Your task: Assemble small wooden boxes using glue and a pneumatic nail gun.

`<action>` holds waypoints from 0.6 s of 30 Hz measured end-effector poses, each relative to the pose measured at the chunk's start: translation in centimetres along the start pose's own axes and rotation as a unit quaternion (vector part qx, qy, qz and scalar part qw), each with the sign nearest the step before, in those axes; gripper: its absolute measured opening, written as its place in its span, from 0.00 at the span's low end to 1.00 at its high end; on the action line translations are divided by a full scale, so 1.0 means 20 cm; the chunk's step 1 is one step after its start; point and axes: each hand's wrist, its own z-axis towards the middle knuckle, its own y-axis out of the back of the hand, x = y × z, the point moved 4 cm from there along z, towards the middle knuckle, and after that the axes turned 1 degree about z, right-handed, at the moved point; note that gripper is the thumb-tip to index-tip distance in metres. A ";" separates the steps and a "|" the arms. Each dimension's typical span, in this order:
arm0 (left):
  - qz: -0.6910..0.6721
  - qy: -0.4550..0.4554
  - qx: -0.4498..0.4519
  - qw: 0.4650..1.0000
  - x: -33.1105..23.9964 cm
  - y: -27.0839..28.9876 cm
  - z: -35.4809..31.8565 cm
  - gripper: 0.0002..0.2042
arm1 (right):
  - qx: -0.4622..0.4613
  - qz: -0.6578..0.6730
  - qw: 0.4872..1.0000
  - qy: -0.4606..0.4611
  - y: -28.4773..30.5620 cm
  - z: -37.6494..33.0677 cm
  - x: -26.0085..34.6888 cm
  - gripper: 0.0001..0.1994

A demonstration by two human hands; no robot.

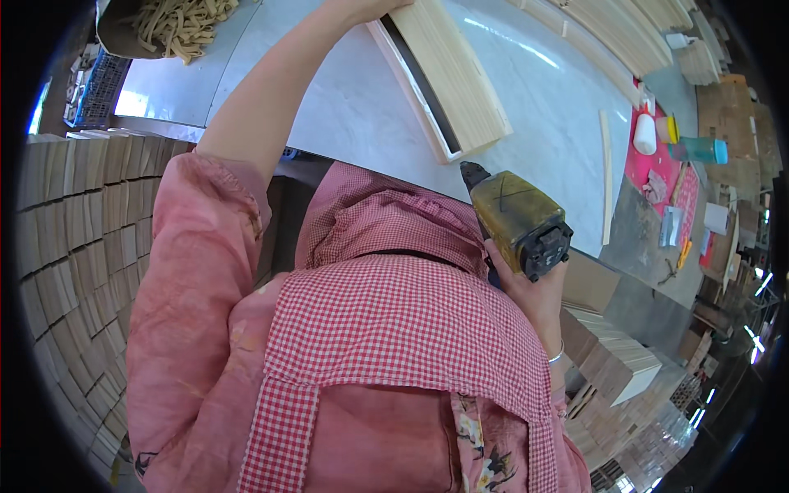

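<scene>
My left hand (367,8) reaches to the top edge of the view and is closed on the far end of a long pale wooden piece (452,74); its fingertips are partly cut off. That piece lies slanted on the white table, with a dark slot between its wide face and a thin light slat (413,92) along its left side. In my right hand (534,294) is a nail gun (519,215) with a yellowed, worn body and black ends. Its black nose sits by the table's front edge, just short of the wood's near end. My right fingers are mostly hidden beneath the tool.
The white table (329,123) spans the front. A container of tan strips (182,25) stands at far left, above stacked wooden pieces (78,214). At right are a loose thin slat (606,177), a white bottle (645,134), a teal bottle (699,149) and more stacked wood (612,349).
</scene>
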 end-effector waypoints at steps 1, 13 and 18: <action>0.004 0.001 0.008 1.000 0.01 0.00 0.01 0.20 | 0.004 -0.006 1.000 0.005 -0.01 0.01 0.00 0.28; 0.034 -0.002 0.091 0.995 0.10 0.00 0.09 0.24 | 0.005 -0.023 0.999 0.044 -0.03 0.01 -0.03 0.28; 0.011 0.029 0.062 0.998 0.09 -0.01 0.06 0.23 | 0.015 -0.028 0.999 0.011 -0.04 0.03 -0.02 0.28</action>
